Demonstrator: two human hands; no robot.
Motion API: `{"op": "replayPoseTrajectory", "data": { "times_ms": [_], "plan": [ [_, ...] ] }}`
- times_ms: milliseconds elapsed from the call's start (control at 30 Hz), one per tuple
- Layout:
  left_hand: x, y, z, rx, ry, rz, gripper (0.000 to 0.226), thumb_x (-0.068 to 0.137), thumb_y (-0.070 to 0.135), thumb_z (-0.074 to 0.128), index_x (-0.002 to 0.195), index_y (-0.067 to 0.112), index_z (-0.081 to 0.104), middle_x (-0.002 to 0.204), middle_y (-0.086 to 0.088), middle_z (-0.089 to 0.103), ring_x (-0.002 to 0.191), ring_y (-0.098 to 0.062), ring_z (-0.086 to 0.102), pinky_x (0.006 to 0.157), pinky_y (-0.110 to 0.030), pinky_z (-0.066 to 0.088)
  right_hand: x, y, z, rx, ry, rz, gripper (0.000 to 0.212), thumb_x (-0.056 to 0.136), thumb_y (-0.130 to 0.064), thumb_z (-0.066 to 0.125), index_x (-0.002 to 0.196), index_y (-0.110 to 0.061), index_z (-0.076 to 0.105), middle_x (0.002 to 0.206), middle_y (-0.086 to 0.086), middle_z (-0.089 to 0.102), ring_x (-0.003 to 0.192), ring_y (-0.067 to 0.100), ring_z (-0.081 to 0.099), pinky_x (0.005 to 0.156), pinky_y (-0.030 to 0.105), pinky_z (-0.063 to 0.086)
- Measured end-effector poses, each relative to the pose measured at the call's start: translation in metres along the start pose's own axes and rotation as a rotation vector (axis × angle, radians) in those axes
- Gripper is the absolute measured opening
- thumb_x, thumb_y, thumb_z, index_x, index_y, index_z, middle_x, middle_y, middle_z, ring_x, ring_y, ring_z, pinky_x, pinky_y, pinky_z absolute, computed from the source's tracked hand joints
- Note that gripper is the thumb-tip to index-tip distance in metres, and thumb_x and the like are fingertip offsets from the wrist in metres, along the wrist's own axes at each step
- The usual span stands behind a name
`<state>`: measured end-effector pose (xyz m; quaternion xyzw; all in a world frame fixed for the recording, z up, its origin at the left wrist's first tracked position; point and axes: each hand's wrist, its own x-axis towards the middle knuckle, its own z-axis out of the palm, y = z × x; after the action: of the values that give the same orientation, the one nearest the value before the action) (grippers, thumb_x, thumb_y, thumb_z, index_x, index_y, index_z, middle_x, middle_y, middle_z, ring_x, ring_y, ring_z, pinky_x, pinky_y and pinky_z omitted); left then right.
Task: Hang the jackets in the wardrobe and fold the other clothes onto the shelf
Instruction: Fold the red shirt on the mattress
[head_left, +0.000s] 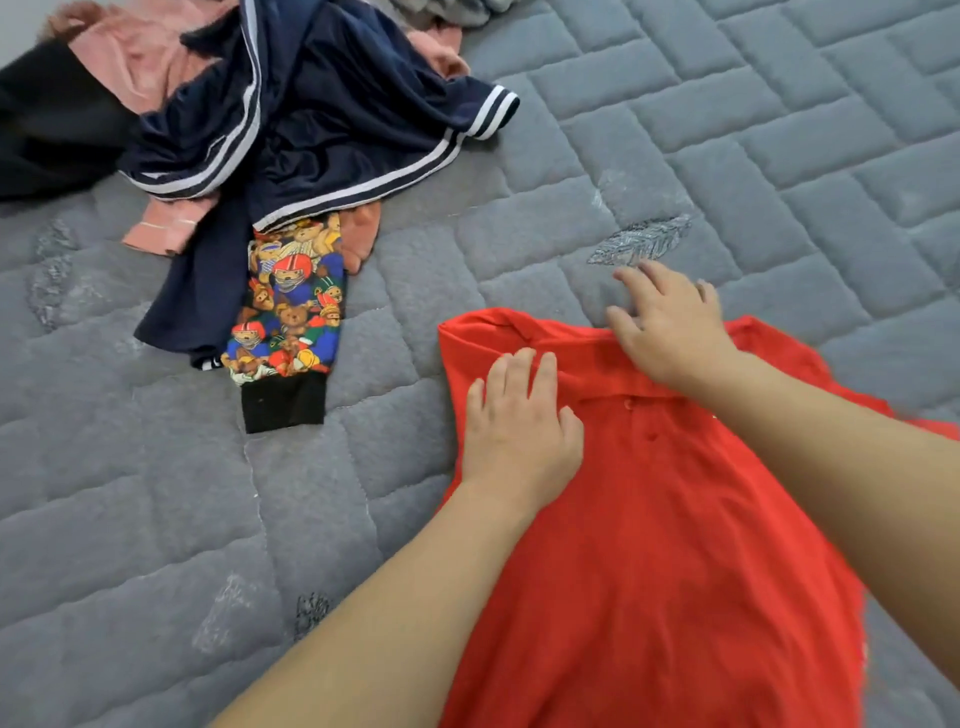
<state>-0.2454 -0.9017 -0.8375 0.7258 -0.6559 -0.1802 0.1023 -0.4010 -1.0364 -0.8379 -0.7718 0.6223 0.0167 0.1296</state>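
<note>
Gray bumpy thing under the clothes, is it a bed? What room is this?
Probably a bedroom. The gray quilted cover looks like a bed, with a red shirt spread flat and loose clothes piled on it.

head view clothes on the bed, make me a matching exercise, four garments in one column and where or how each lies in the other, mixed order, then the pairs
Things
1. red polo shirt
2. navy jacket with white stripes
3. teddy bear print sleeve
4. pink garment

Places or states
A. sticks out from under the navy cloth, black cuff toward the camera
B. spread flat, both hands on its collar end
C. far left corner, partly under the navy cloth
D. crumpled on top of the pile

Pairs: 1-B, 2-D, 3-A, 4-C
</note>
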Motion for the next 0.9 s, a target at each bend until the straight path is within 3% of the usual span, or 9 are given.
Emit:
{"op": "replayPoseTrajectory", "data": {
  "times_ms": [67,133,267,633,833,900],
  "plan": [
    [0.018,-0.009,0.020,0.144,-0.094,0.065,0.069,0.098,0.046,0.036,0.158,0.018,0.019,0.166,-0.006,0.014,0.153,-0.026,0.008,0.122,-0.052,0.006,-0.022,0.018,0.026,-0.142,-0.035,-0.005,0.060,0.099,-0.052,0.033,0.154,-0.031,0.024,0.164,0.003,0.016,0.150,0.025,0.013,0.118,0.056,0.000],
    [0.026,-0.020,0.045,0.218,-0.140,0.072,0.073,0.100,0.053,0.030,0.160,0.022,0.003,0.167,-0.006,-0.001,0.154,-0.025,-0.005,0.121,-0.053,-0.004,-0.037,0.031,0.054,-0.181,-0.037,0.039,0.062,0.099,-0.057,0.027,0.156,-0.034,0.016,0.165,0.000,0.009,0.152,0.026,0.003,0.119,0.058,-0.005],
    [0.033,-0.034,0.080,0.236,-0.012,0.084,0.078,0.092,0.056,0.036,0.160,0.025,0.013,0.167,-0.006,0.010,0.154,-0.029,0.003,0.119,-0.062,0.001,-0.034,0.044,0.095,-0.107,0.185,0.029,0.060,0.096,-0.054,0.032,0.152,-0.032,0.031,0.161,0.003,0.024,0.150,0.031,0.014,0.118,0.060,0.000],
    [0.039,-0.043,0.088,0.357,-0.014,0.110,0.079,0.090,0.057,0.035,0.159,0.025,0.013,0.167,-0.007,0.009,0.153,-0.031,0.003,0.114,-0.071,0.001,-0.030,0.048,0.100,-0.090,0.188,0.007,0.063,0.093,-0.054,0.034,0.151,-0.031,0.033,0.161,0.003,0.026,0.149,0.030,0.018,0.118,0.061,0.004],
    [0.035,-0.038,0.076,0.345,-0.045,0.097,0.076,0.093,0.056,0.027,0.160,0.025,0.010,0.167,-0.005,0.007,0.154,-0.028,0.002,0.115,-0.070,0.003,-0.040,0.056,0.072,0.087,0.144,-0.026,0.063,0.095,-0.052,0.025,0.155,-0.032,0.023,0.164,0.000,0.015,0.151,0.022,0.011,0.119,0.053,-0.008],
    [0.033,-0.029,0.068,0.348,-0.033,0.050,0.075,0.092,0.052,0.026,0.160,0.022,0.012,0.167,-0.007,0.009,0.153,-0.029,0.003,0.114,-0.070,0.002,-0.052,0.089,0.057,0.192,0.206,0.118,0.062,0.095,-0.050,0.031,0.154,-0.032,0.026,0.163,0.000,0.019,0.150,0.020,0.015,0.117,0.052,-0.009]
  ]
}}
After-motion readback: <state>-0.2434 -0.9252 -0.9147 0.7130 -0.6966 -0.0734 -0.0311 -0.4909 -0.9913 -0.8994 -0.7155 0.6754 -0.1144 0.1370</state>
